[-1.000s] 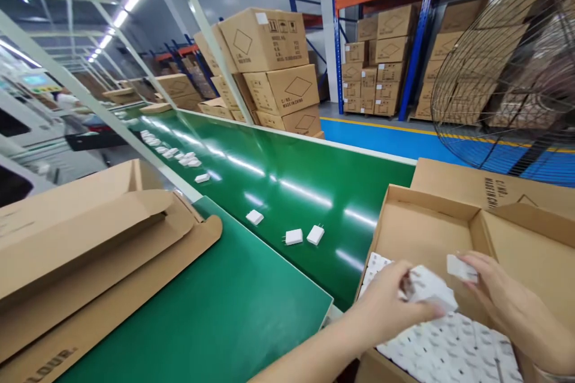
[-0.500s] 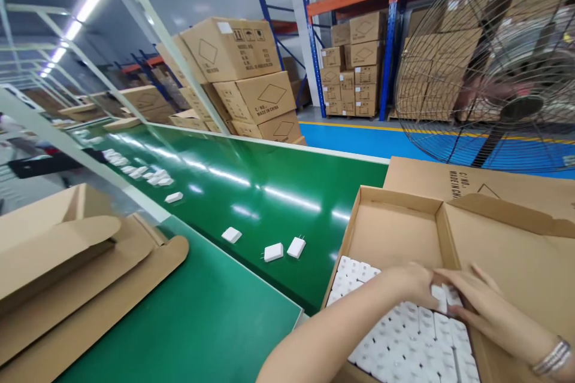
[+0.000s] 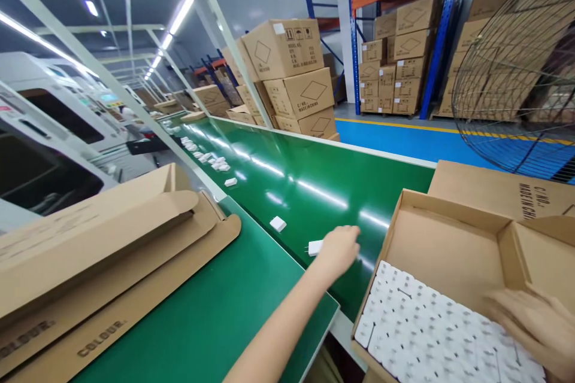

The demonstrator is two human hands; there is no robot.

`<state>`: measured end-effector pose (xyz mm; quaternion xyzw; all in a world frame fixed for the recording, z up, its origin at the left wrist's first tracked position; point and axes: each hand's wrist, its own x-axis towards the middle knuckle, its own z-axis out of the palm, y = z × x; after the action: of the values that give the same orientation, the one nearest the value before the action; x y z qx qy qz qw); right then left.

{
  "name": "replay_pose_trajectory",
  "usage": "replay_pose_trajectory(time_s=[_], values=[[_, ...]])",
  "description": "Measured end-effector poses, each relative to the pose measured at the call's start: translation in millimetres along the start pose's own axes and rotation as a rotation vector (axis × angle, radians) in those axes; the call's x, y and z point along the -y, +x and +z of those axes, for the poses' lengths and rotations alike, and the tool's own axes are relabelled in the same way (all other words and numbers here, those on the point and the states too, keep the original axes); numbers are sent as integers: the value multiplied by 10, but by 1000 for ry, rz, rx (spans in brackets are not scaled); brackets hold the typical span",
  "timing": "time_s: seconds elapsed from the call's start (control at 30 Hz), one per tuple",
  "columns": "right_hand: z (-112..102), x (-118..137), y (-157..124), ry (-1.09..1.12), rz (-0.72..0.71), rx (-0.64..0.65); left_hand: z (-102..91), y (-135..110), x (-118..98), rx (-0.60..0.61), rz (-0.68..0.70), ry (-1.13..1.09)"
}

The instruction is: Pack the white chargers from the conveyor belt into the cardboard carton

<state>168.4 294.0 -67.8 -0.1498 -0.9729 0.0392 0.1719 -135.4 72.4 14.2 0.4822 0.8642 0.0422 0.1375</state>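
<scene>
My left hand (image 3: pixel 340 249) is over the green conveyor belt (image 3: pixel 309 161), its fingers bent together and partly hidden from me. Just left of it, touching or nearly touching, lies a white plug charger (image 3: pixel 315 247) with its prongs pointing left. A second white charger (image 3: pixel 278 224) lies farther left on the belt. At right, my right hand (image 3: pixel 532 326) is smeared by motion above the open cardboard box (image 3: pixel 449 245). Tight rows of white chargers (image 3: pixel 431 323) fill the near part of that box, prong faces up. What the right fingers hold, if anything, is unclear.
Folded cardboard boxes (image 3: pixel 117 251) lie on the green side table (image 3: pixel 215 305) at left. More chargers (image 3: pixel 206 157) sit up the belt. Beyond it stand stacked cartons (image 3: pixel 296 90), and a wire-caged fan (image 3: pixel 516 78) stands at far right.
My left hand has left the box and reached left over the belt, covering the spot where one charger lay. My right hand remains over the box. The view has swung left.
</scene>
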Motion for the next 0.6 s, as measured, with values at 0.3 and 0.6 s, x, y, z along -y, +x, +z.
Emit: replay_pose_trajectory(time_s=[0.3, 0.6], values=[[105, 1778, 1818, -14, -289, 397, 450, -45, 929, 96, -226, 99], [895, 2215, 2266, -125, -425, 630, 60, -28, 1715, 23, -430, 271]])
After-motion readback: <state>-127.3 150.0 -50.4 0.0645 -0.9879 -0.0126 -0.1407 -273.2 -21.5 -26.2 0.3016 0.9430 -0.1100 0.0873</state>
